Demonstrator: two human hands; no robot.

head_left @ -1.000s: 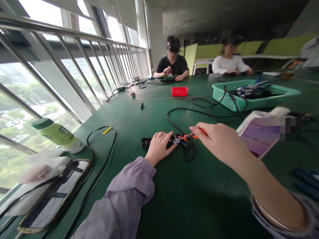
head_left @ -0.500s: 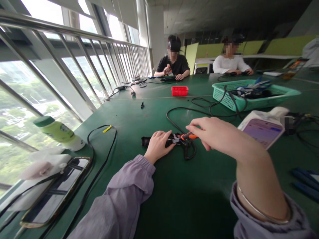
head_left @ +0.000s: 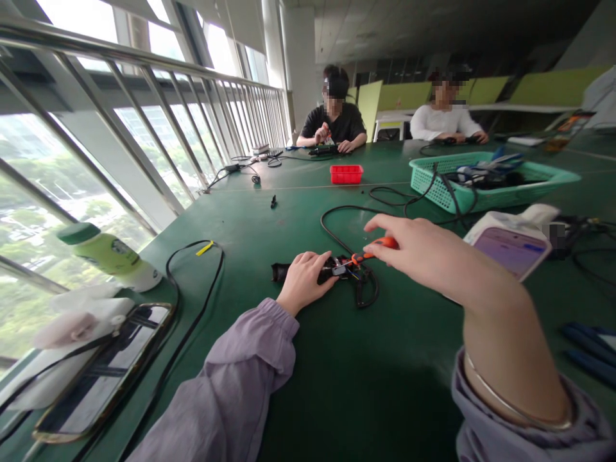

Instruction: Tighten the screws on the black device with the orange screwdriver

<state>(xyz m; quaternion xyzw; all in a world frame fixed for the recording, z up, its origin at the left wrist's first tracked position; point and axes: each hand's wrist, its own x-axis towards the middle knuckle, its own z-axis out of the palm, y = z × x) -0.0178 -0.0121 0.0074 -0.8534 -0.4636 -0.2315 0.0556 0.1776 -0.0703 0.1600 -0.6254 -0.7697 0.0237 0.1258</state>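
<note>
The black tubular device with an exposed inner section and thin coloured wires (head_left: 341, 269) lies on the dark green tabletop (head_left: 360, 391), in front of the person. The left hand (head_left: 305, 279) is clamped over it, fingers on the far side and thumb on the near side, hiding its middle. The right hand (head_left: 418, 256) grips an orange-and-black screwdriver (head_left: 359, 258), its index finger lifted off the handle; the tip reaches the open section.

A black rubbery cable (head_left: 330, 212) curls close around that end and runs to a mint-green perforated plastic basket (head_left: 436, 186) of tangled items. The right forearm partly covers a propped phone with a purple screen (head_left: 513, 250); blue handles (head_left: 590, 353) lie to its right.

Farther off are a small black piece (head_left: 274, 201), a red plastic tray (head_left: 346, 174) and two people. At left, a black cord with a yellow tag (head_left: 214, 282) loops beside a flat phone (head_left: 106, 372) and a tilted green-and-white bottle (head_left: 113, 256).
</note>
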